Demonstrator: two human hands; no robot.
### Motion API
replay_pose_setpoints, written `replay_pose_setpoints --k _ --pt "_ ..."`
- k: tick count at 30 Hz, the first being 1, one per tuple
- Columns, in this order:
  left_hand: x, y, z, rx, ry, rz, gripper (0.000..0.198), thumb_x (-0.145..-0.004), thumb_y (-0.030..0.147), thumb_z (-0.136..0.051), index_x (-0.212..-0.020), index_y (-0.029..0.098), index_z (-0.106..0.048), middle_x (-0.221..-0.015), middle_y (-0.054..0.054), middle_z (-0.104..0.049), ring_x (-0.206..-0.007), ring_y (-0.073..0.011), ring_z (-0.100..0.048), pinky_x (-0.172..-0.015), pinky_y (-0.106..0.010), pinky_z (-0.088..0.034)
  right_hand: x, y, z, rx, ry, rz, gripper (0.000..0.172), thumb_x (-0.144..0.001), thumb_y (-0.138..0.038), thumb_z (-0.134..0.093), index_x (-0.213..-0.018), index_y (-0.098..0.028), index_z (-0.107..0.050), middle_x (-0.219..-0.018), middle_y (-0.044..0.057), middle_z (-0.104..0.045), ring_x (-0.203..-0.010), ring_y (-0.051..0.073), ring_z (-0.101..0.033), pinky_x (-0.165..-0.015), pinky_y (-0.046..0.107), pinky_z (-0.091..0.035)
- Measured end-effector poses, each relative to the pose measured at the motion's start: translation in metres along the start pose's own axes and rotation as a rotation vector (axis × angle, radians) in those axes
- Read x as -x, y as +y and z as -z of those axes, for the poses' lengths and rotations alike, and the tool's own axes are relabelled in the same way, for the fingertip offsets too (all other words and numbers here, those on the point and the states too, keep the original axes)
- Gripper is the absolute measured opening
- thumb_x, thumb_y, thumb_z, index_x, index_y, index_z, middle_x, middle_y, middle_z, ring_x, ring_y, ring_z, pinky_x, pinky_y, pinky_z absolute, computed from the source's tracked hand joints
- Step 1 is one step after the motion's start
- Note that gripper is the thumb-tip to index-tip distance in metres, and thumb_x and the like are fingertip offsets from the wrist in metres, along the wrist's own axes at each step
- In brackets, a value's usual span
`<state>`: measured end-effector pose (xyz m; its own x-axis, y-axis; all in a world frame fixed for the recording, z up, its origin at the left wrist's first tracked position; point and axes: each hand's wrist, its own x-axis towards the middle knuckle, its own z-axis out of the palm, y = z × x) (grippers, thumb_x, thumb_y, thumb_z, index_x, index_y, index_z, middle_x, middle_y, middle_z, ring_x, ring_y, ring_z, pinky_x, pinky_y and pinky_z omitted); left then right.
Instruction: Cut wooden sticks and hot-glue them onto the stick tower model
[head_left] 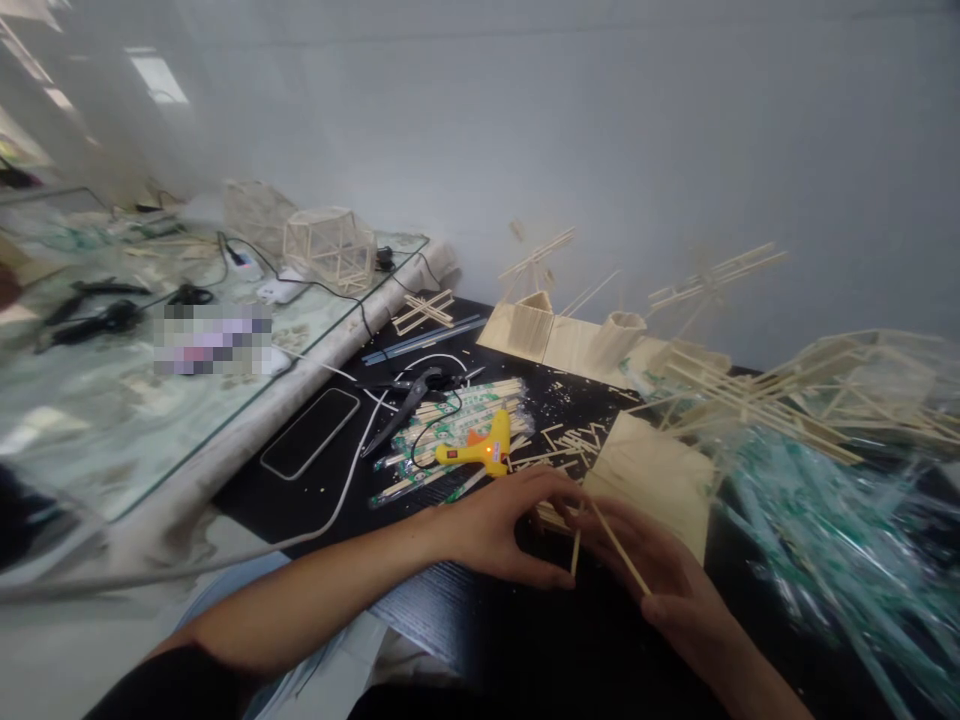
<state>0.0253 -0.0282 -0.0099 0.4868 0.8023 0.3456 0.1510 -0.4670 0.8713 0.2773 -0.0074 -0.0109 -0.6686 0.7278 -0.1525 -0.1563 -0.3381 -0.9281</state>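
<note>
My left hand (pixel 495 525) is closed on a short thin wooden stick (pixel 576 556), its thumb low and its fingers arched over the top. My right hand (pixel 667 575) grips another thin stick (pixel 619 548), with the thumb at its lower end. The two sticks lean toward each other near my fingertips; whether they are joined is hidden. Beyond my left hand lies a yellow hot glue gun (pixel 491 450) with an orange light showing. It rests by wrapped chopsticks (pixel 480 400) and several loose stick pieces (pixel 574 443). Black-handled pliers (pixel 416 395) lie behind it.
A wooden board (pixel 652 475) lies beyond my right hand, beside a heap of clear and green wrappers (pixel 832 540). Stick windmill models (pixel 532 325) stand along the wall. A phone (pixel 311 433) and a white cable (pixel 349 480) lie left, near a glass-topped table (pixel 330 325).
</note>
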Motion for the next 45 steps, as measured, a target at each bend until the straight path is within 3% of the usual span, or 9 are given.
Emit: replay_pose_setpoints --k 10,18,27,32,37,45 --pt "0.001 0.000 0.000 -0.046 -0.009 -0.012 0.078 -0.072 0.034 -0.089 -0.142 0.026 -0.053 -0.139 -0.013 -0.061 -0.129 -0.0294 -0.057 -0.106 -0.044 -0.050 -0.001 0.002 0.002 0.013 -0.008 0.006 0.085 -0.060 -0.057 -0.093 -0.134 -0.029 -0.064 -0.139 0.017 -0.067 -0.139 0.043 -0.054 -0.121 0.062 -0.030" --pt "0.001 -0.004 -0.001 -0.091 0.010 -0.018 0.077 -0.071 0.036 -0.089 -0.139 0.022 -0.055 -0.138 -0.015 -0.061 -0.131 -0.0307 -0.056 -0.108 -0.044 -0.049 -0.002 0.006 0.001 -0.037 -0.021 0.019 0.079 -0.061 -0.052 -0.094 -0.132 -0.032 -0.066 -0.136 0.013 -0.070 -0.139 0.040 -0.055 -0.123 0.059 -0.027" --pt "0.001 -0.005 -0.002 -0.112 0.017 -0.028 0.076 -0.072 0.036 -0.088 -0.139 0.024 -0.053 -0.139 -0.015 -0.061 -0.129 -0.0303 -0.058 -0.108 -0.045 -0.049 -0.002 0.005 0.004 0.005 -0.008 -0.011 0.084 -0.061 -0.056 -0.093 -0.135 -0.031 -0.063 -0.140 0.016 -0.066 -0.138 0.043 -0.055 -0.120 0.061 -0.032" --pt "0.000 -0.003 -0.001 -0.108 0.008 -0.027 0.075 -0.073 0.037 -0.087 -0.138 0.022 -0.053 -0.134 -0.015 -0.061 -0.119 -0.0275 -0.063 -0.101 -0.040 -0.054 -0.003 0.008 0.008 0.042 -0.013 0.025 0.085 -0.064 -0.058 -0.091 -0.138 -0.031 -0.060 -0.140 0.018 -0.066 -0.136 0.043 -0.057 -0.117 0.061 -0.037" --pt "0.001 0.000 -0.001 -0.068 0.029 0.057 0.074 -0.073 0.041 -0.087 -0.137 0.025 -0.053 -0.130 -0.013 -0.061 -0.100 -0.0223 -0.067 -0.085 -0.036 -0.058 -0.001 0.011 0.012 0.124 0.069 0.063 0.082 -0.068 -0.055 -0.090 -0.139 -0.032 -0.056 -0.135 0.019 -0.068 -0.130 0.041 -0.062 -0.110 0.059 -0.047" --pt "0.003 -0.002 -0.004 -0.028 0.084 0.082 0.077 -0.072 0.042 -0.087 -0.139 0.026 -0.051 -0.134 -0.013 -0.060 -0.097 -0.0211 -0.067 -0.076 -0.033 -0.057 0.003 0.019 0.002 0.263 0.170 0.088 0.077 -0.074 -0.039 -0.090 -0.140 -0.031 -0.051 -0.128 0.015 -0.070 -0.122 0.034 -0.068 -0.104 0.050 -0.056"
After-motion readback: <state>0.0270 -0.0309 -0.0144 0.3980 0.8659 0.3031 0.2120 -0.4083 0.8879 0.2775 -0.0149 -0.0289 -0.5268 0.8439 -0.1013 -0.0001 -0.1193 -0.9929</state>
